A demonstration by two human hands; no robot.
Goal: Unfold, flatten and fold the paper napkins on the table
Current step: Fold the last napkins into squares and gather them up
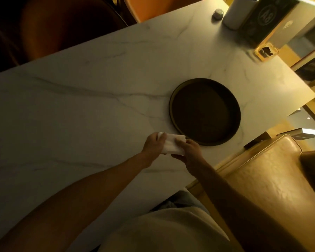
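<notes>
1. My left hand and right hand each pinched an end of the folded napkin, thumbs on top.
2. It was over the table, possibly touching it, just beside the dark tray.

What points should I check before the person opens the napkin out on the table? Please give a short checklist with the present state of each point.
1. Both hands hold the paper napkin: ok. The left hand and the right hand grip it from opposite sides.
2. Napkin is folded, not yet opened: ok. It looks like a compact folded pad.
3. Bare marble table to the left for spreading: ok.
4. Napkin is apart from the round dark tray: not ok. It is close to the tray's near rim.
5. Napkin lies on the table or is lifted: cannot tell.
6. More napkins waiting: cannot tell; none is in view.
</notes>
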